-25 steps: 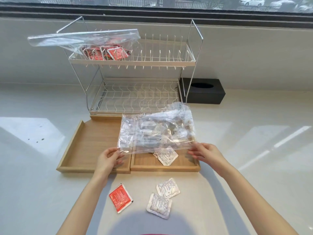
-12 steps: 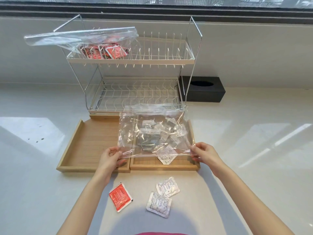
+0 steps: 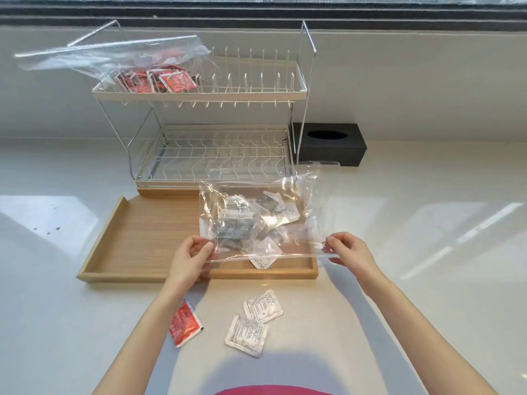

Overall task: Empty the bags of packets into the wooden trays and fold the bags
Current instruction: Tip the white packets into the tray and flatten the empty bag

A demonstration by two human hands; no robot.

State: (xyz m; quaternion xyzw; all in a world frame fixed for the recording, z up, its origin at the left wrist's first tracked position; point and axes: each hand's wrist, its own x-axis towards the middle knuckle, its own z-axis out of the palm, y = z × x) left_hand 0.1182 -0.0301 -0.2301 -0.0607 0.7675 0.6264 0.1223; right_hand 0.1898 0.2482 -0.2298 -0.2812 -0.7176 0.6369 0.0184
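I hold a clear plastic bag (image 3: pixel 299 195) stretched flat over the right wooden tray (image 3: pixel 296 271). My left hand (image 3: pixel 191 259) pinches its near left corner and my right hand (image 3: pixel 349 250) pinches its near right corner. Several white packets (image 3: pixel 263 253) show through the bag, lying in the tray. The left wooden tray (image 3: pixel 142 235) holds nothing. On the counter near me lie a red packet (image 3: pixel 184 326) and two white packets (image 3: pixel 262 306) (image 3: pixel 246 334). A second clear bag (image 3: pixel 108 57) with red packets (image 3: pixel 159 81) rests on the rack's top shelf.
A white two-tier wire dish rack (image 3: pixel 216 155) stands right behind the trays. A black tissue box (image 3: pixel 330 143) sits to its right against the wall. The pale counter (image 3: pixel 427 252) extends left and right, with sunlit patches.
The bag was raised and bulging a second ago; now it is lowered and pulled flatter over the right tray. Both hands keep their hold on the near corners.
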